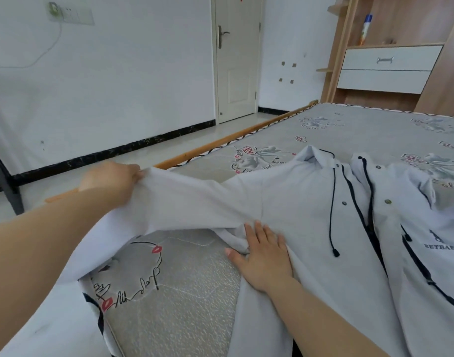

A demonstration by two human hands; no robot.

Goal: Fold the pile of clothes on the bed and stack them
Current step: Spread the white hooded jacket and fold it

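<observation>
Jacket (310, 202), pale grey with dark zip, drawcords and snap buttons, lies open-fronted along the bed's (362, 124) left edge. We pinch its sleeve (184, 199) in the left hand (110, 184), stretching it outward (presumably for folding), while our flat, open right hand (264, 253) pins the body near the armpit.

Jacket (310, 215) on mattress (362, 124)
</observation>
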